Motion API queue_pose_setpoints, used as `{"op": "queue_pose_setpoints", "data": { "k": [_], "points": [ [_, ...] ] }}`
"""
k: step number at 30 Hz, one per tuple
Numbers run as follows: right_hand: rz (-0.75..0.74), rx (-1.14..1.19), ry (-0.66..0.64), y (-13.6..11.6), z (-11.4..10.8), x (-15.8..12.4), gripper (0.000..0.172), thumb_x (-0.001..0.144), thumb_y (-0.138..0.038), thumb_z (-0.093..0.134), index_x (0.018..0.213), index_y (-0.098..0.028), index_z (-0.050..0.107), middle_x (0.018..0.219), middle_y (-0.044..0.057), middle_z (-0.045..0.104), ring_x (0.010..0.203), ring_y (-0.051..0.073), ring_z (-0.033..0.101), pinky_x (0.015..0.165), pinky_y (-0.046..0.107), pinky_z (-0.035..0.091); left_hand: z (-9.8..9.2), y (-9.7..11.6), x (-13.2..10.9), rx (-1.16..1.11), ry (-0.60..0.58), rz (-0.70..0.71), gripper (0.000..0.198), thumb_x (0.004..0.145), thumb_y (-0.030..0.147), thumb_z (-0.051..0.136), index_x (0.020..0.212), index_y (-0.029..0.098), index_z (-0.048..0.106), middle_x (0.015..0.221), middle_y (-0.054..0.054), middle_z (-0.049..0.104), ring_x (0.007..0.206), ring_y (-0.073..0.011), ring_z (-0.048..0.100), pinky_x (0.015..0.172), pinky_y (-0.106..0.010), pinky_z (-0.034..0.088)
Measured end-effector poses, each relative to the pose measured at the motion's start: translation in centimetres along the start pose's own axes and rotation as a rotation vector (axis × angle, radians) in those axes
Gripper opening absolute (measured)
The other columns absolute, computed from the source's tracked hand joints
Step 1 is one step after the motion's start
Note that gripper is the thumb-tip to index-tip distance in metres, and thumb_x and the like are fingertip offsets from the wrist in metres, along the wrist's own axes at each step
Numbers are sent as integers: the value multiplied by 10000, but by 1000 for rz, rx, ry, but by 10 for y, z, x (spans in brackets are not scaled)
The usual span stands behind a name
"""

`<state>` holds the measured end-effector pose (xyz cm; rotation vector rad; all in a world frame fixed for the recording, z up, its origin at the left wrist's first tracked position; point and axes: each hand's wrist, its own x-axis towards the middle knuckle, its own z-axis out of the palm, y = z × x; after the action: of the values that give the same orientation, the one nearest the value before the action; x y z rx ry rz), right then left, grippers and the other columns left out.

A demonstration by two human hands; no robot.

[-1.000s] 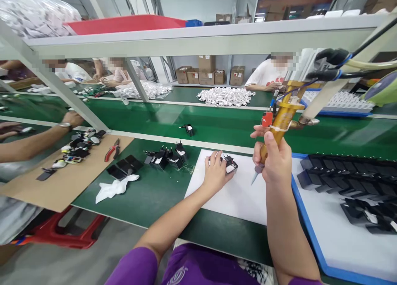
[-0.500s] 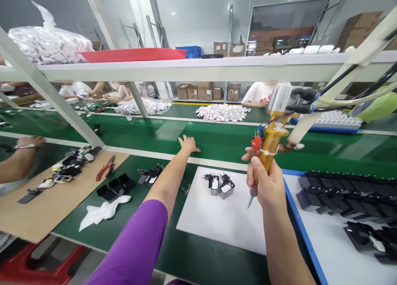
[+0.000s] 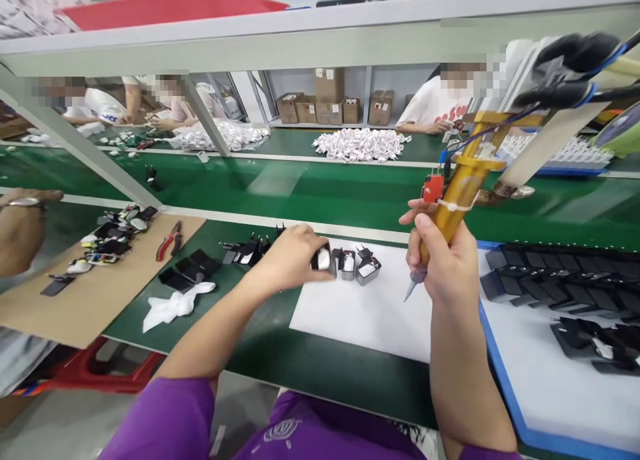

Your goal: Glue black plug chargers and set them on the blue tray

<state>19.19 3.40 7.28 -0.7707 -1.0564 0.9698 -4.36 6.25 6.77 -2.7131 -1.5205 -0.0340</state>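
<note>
My left hand [image 3: 295, 257] is closed around a small black adapter housing [image 3: 324, 259] with a white part inside, held over the left edge of a white sheet [image 3: 360, 313]. Two similar open housings, a left one [image 3: 346, 263] and a right one [image 3: 367, 267], stand on the sheet just right of it. My right hand [image 3: 445, 260] grips a yellow glue dispenser [image 3: 457, 200] with a red switch on its side. The dispenser's tapered nozzle [image 3: 411, 288] points down above the sheet, apart from the housings.
A blue-rimmed tray [image 3: 530, 407] with rows of black housings lies at the right. Pliers [image 3: 169, 241], a white cloth [image 3: 173, 307] and loose adapters [image 3: 247, 250] lie leftward. Behind runs a green conveyor [image 3: 275, 187] under a shelf [image 3: 300, 47]. Co-workers sit beyond; another person's hand [image 3: 23, 227] is far left.
My left hand has drawn back from the conveyor to the sheet and now holds a housing. My view has tilted downward. The right hand still grips the dispenser.
</note>
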Motion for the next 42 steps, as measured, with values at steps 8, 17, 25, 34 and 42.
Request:
{"op": "queue_pose_setpoints", "data": {
  "k": [8, 17, 25, 34, 42],
  "points": [
    [-32, -3, 13, -1, 2, -4, 205, 822, -326, 651, 997, -220, 637, 832, -4, 642, 368, 28, 434, 292, 192, 322, 60, 34, -53, -169, -96, 310, 683, 716, 270, 781, 1344, 215, 520, 1283, -111, 604, 1313, -348, 387, 1143, -536, 231],
    [31, 68, -33, -6, 6, -6, 207, 813, -306, 650, 995, -207, 641, 871, -3, 630, 386, 13, 426, 301, 177, 320, 117, 64, -110, -432, 374, -399, 701, 755, 492, 719, 1322, 200, 426, 1362, -171, 473, 1253, -349, 431, 1022, -542, 388],
    [103, 182, -101, -13, 14, -14, 209, 795, -313, 654, 974, -205, 648, 871, -12, 617, 375, 4, 411, 292, 167, 330, 128, 87, -74, -583, 259, -443, 300, 810, 360, 675, 1024, 158, 620, 1026, -120, 670, 1008, -294, 615, 875, -432, 499],
    [57, 96, -153, -10, 17, -20, 234, 840, -396, 641, 971, -203, 644, 659, -40, 626, 302, 19, 394, 278, 173, 311, 81, 120, -54, -901, 253, -220, 325, 797, 287, 659, 1100, 186, 595, 1011, -46, 723, 868, -186, 677, 798, -272, 526],
    [60, 71, -131, -10, 17, -18, 274, 846, -452, 624, 840, -180, 585, 378, -104, 441, 276, 46, 361, 300, 168, 298, 62, 126, -51, -895, 325, -196, 324, 747, 285, 658, 1051, 181, 619, 886, -31, 731, 717, -155, 653, 699, -242, 529]
  ]
}}
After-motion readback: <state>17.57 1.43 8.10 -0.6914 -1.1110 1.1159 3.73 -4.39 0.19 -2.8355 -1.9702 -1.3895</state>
